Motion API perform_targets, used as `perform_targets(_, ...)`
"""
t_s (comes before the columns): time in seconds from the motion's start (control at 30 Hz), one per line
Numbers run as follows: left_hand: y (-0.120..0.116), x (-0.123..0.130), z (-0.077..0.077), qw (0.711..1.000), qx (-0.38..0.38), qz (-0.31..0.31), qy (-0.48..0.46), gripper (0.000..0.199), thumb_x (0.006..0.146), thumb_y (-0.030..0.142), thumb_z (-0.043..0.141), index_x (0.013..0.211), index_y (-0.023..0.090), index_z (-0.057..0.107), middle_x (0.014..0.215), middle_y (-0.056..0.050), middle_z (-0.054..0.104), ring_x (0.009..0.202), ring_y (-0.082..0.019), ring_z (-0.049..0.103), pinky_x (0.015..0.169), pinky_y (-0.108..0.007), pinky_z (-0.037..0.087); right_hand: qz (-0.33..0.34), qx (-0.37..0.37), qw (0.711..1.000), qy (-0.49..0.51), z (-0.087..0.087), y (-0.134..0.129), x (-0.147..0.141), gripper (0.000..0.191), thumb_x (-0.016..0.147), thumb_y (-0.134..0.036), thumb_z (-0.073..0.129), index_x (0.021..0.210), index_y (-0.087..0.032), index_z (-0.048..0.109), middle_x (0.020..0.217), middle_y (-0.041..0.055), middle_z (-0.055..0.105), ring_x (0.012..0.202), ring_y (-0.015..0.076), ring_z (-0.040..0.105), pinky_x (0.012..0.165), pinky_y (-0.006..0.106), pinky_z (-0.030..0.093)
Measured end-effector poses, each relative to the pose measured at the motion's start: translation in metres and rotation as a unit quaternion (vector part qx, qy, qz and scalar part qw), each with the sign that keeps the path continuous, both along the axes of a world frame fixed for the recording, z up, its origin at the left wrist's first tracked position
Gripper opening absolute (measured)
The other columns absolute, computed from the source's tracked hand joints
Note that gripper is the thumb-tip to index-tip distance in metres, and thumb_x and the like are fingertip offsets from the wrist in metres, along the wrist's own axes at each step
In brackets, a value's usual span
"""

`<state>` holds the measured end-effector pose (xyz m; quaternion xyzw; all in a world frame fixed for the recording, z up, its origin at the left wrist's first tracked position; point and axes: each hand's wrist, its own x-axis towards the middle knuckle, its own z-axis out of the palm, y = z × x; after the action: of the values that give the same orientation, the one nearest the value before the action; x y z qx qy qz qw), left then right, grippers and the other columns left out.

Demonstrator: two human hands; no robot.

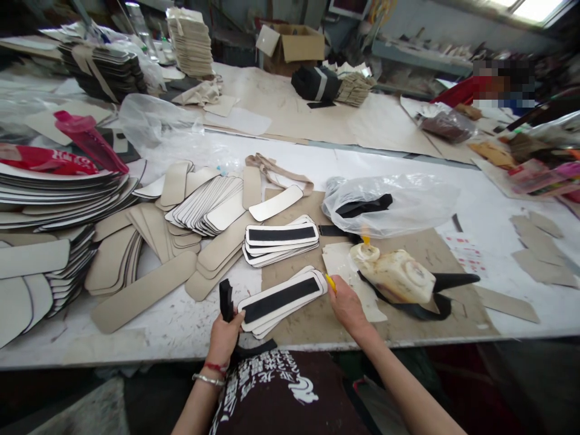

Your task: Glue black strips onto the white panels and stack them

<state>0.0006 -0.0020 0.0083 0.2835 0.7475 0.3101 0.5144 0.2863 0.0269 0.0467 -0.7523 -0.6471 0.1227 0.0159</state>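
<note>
Black tape runs lengthwise along a white panel with rounded ends, which tops a small fanned stack on the brown board, near the front edge of the table. The left hand grips a folded black strip, its thumb at the panel's left end; the right hand pinches a small yellow tool against the right end, its tip too small to make out. Brown board shows between the stack and the front edge, widest below the right hand. Just behind, another stack leaves a narrow gap. Beige pads crowd the left side, overlapping; to the right, a stained container stands near the right hand, with a clear bag behind it.
</note>
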Motion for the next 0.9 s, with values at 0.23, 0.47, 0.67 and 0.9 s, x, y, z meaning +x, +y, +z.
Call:
perform_targets(0.23,-0.002,-0.005,-0.001,0.999,0.02,-0.008,-0.026,0.031,0.055,0.039,0.062,0.069,0.013,0.054,0.047,0.003,0.051,0.045,-0.012,0.048,0.048,-0.025,0.039,0.156,-0.098,0.983,-0.02,0.003,-0.016,-0.065,0.007,0.082,-0.019,0.044,0.086,-0.02,0.049,0.084,0.0028,0.056,0.077,0.0153,0.054,0.061,0.023,0.033)
perform_targets(0.47,0.0,-0.006,-0.003,0.999,0.01,-0.031,-0.018,0.02,0.06,0.033,0.058,0.067,0.016,0.051,0.043,0.005,0.048,0.042,-0.012,0.047,0.048,-0.024,0.038,0.221,-0.137,0.966,0.005,-0.003,-0.012,-0.122,0.01,0.083,-0.02,0.041,0.091,-0.02,0.048,0.086,0.004,0.057,0.079,0.0163,0.055,0.061,0.024,0.035)
perform_targets(0.67,0.002,-0.007,-0.001,0.998,-0.006,-0.054,0.008,0.017,0.062,0.031,0.057,0.069,0.016,0.053,0.044,0.003,0.051,0.042,-0.013,0.049,0.045,-0.023,0.036,0.207,-0.163,0.965,0.009,-0.012,-0.004,-0.141,0.014,0.083,-0.022,0.042,0.095,-0.018,0.048,0.089,0.0061,0.06,0.08,0.019,0.058,0.062,0.026,0.039)
perform_targets(0.9,0.002,-0.008,-0.004,0.994,-0.015,-0.079,0.077,0.022,0.063,0.034,0.056,0.074,0.015,0.058,0.051,-0.001,0.057,0.053,-0.018,0.056,0.05,-0.026,0.039,0.149,-0.174,0.973,-0.006,-0.017,0.005,-0.127,0.017,0.083,-0.025,0.04,0.095,-0.019,0.05,0.09,0.0066,0.063,0.083,0.0208,0.06,0.065,0.028,0.041)
